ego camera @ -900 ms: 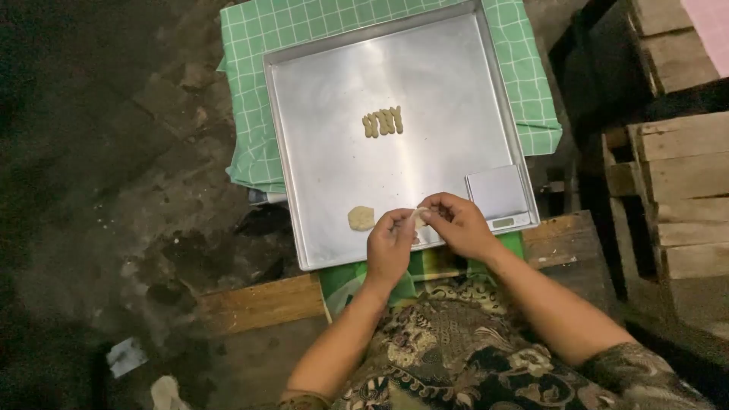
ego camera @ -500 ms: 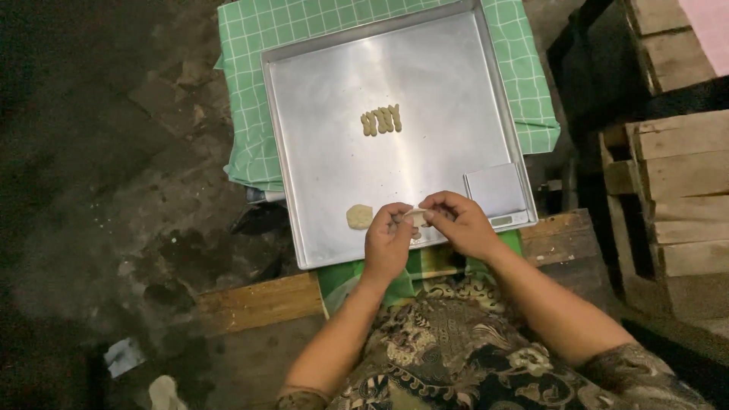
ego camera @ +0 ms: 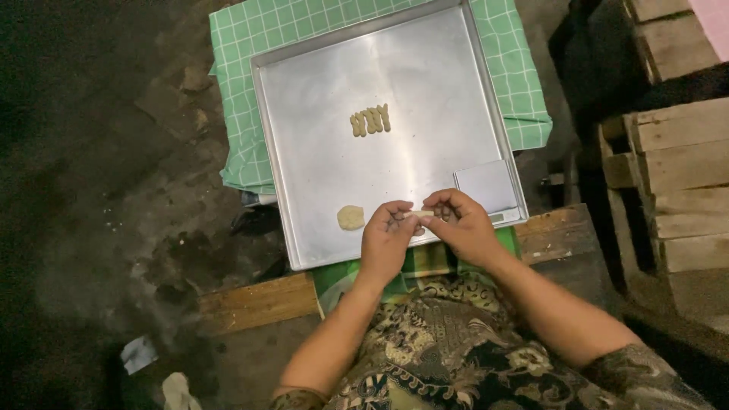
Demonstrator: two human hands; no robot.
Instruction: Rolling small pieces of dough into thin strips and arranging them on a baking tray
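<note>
Fingers point(ego camera: 401, 220) of both hands pinched together on a small pale strip of dough point(ego camera: 420, 215), held just above the near edge of the metal tray point(ego camera: 304, 152). Left hand point(ego camera: 386, 241) grips one end, right hand point(ego camera: 462, 226) the other; fingertips nearly meet, so both closed on the strip, not wide.

Handling, my read: dough looks soft and light, will stretch or tear if pulled, likely a bit tacky. Best held lightly by the ends with fingertips, no squeeze in the middle.

Around it: a flat round dough disc point(ego camera: 350, 217) lies on the tray just left of the left hand, apart from it. A row of short shaped dough pieces point(ego camera: 370, 121) sits mid-tray, well apart from the hands. Small grey scale point(ego camera: 486, 186) at the tray's near right corner, just beside the right hand. Tray rests on a green checked cloth point(ego camera: 235, 91) over the table. Wooden crates point(ego camera: 676, 175) to the right.

Hard to tell: most of the strip is covered by fingers, so its length and shape are unclear. Scale display partly hidden by the right hand. Floor at left is dark, scraps there not identifiable.
</note>
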